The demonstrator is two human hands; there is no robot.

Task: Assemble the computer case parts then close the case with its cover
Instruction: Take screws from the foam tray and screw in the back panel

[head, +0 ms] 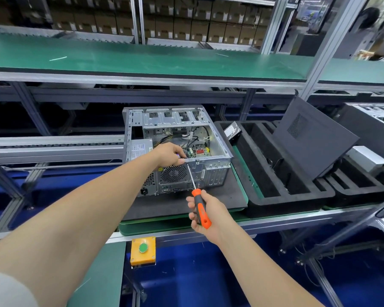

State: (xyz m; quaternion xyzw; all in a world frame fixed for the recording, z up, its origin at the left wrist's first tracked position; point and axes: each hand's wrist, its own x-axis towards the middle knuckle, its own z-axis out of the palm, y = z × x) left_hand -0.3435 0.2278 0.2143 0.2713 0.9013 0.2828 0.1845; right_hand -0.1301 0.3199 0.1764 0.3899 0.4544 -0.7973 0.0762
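Observation:
An open silver computer case point(217, 149) lies on its side on a black mat point(182, 204), its inside showing cables and a green board. My left hand point(170, 155) grips the case's near top rim, fingers curled over the edge. My right hand point(203, 214) holds an orange and black screwdriver point(197, 196), whose shaft slants up so the tip meets the rim right by my left fingers. The dark case cover point(308, 138) leans upright in a black foam tray point(275, 173) to the right.
A hard drive point(232, 132) sits at the foam tray's back left corner. Another open case point(377, 120) stands at far right. A yellow box with a green button point(143, 249) hangs below the bench edge. A green shelf point(142, 58) runs above, with cartons behind.

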